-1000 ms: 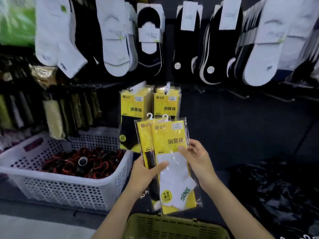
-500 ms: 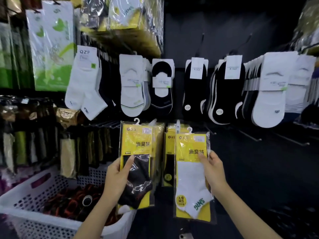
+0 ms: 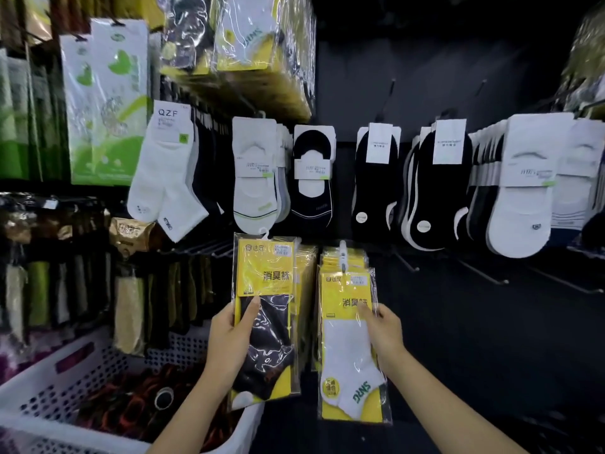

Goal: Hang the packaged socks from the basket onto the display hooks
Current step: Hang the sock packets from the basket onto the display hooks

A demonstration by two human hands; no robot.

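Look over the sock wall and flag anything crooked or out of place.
Nothing looks damaged or spilled. Only the white-sock pack, held by the right hand, sits lower than the yellow stack behind it. The black-sock pack in the left hand looks straight.

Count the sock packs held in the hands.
2. The left hand grips the black-sock pack; the right hand holds the white-sock pack. More yellow packs hang behind both, partly hidden.

Left hand [image 3: 229, 335] on black-sock pack [image 3: 265, 319], right hand [image 3: 384, 335] on white-sock pack [image 3: 352, 348], before hanging socks [image 3: 255, 178].
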